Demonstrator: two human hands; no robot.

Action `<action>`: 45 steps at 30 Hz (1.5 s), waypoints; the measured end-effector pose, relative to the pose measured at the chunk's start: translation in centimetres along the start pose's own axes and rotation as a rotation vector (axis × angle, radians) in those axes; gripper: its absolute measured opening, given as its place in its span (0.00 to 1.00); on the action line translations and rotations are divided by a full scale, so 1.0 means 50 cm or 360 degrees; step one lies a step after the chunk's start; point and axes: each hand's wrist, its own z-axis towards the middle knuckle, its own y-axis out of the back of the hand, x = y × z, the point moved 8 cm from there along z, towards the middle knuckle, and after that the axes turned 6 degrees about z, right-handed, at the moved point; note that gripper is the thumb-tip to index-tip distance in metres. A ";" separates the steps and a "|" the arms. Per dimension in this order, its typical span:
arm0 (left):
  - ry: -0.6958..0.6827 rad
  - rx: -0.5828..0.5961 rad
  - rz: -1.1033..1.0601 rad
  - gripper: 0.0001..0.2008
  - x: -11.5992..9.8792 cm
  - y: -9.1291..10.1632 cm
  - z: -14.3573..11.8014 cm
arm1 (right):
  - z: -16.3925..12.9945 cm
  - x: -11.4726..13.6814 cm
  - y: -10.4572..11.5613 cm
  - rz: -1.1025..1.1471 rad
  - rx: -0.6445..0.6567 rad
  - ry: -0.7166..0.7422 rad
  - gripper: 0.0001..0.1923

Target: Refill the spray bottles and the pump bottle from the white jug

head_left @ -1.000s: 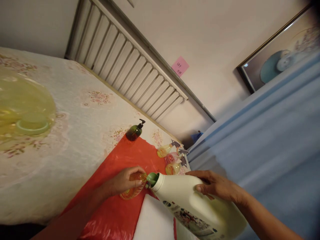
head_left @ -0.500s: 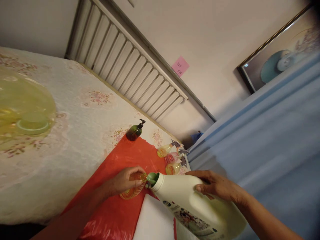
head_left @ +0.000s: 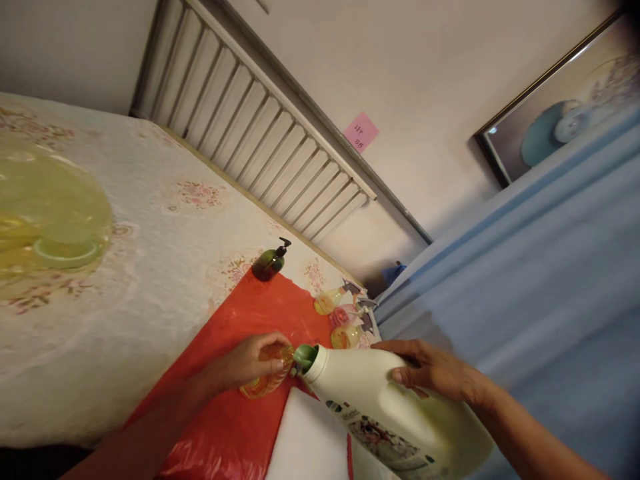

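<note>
White jug [head_left: 395, 413] tilted over small bottle [head_left: 265, 380]

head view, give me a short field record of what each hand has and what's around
left hand: grips small amber bottle on red plastic sheet
right hand: holds big white jug tilted, green spout at the small bottle's mouth
nearby: dark green pump bottle, three small spray bottles
surface: floral tablecloth
</note>
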 end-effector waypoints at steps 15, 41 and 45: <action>0.0002 -0.0007 0.0031 0.11 -0.004 0.003 0.002 | -0.002 0.003 0.002 -0.0013 -0.0003 -0.0002 0.31; -0.0018 0.0011 -0.0041 0.13 0.009 -0.002 0.004 | 0.002 0.002 0.002 -0.0041 -0.0015 -0.0002 0.30; -0.0011 -0.0010 -0.0003 0.13 0.012 0.000 0.004 | 0.001 0.004 0.002 -0.0047 -0.0015 0.0004 0.30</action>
